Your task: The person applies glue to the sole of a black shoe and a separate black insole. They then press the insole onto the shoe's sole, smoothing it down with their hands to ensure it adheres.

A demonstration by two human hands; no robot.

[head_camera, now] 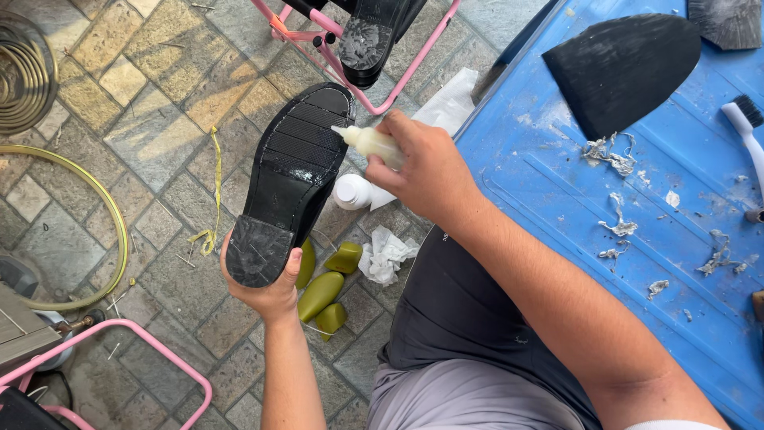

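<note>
My left hand (pixel 270 293) grips a black shoe (pixel 290 179) by its heel, sole turned up, over the stone floor. A wet glossy patch shows on the middle of the sole. My right hand (pixel 426 171) is closed around a small cream glue bottle (pixel 368 142). Its nozzle points left and nearly touches the sole's front right edge. A cut black rubber sole piece (pixel 625 68) lies on the blue plastic surface (pixel 557 207) to my right.
Olive-green shoe-last pieces (pixel 322 291), a white bottle (pixel 352 191) and crumpled tissue (pixel 386 255) lie on the paving. Another black shoe (pixel 368 40) rests on a pink frame (pixel 398 87). A white brush (pixel 748 131) and glue scraps lie on the blue surface. A yellow hose (pixel 111 215) curves at left.
</note>
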